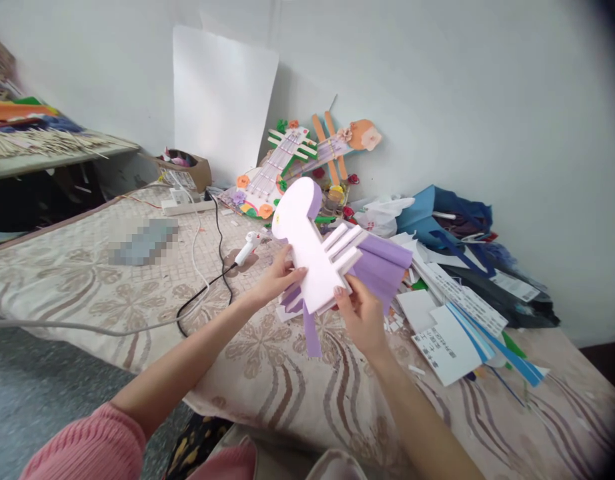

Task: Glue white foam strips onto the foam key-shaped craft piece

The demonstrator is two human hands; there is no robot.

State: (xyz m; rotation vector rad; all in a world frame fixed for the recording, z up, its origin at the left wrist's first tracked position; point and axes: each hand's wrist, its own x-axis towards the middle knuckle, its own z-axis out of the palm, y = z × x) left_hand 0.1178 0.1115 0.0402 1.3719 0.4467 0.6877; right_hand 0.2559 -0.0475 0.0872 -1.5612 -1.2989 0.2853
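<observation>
Between my two hands is a white foam-board instrument head [307, 257], with a rounded curl at its top and several peg-like strips on its right side. Purple paper lines the curl's edge. My left hand [278, 275] pinches its left edge, thumb on the white face. At the lower right corner, my right hand [360, 312] grips it with the thumb in front. Purple paper sheets [382, 263] spread behind and below it, and a narrow purple strip [312, 333] hangs beneath. Just left of the piece lies a white glue gun [247, 249] on the table.
Decorated paper instruments [275, 170] lean at the wall beside a white board [222, 100]. Card scraps [445, 347] and a blue bag [430, 213] fill the right. A power strip [187, 207], cables and a cardboard box [200, 173] are at left, near a blurred-out flat object [145, 243].
</observation>
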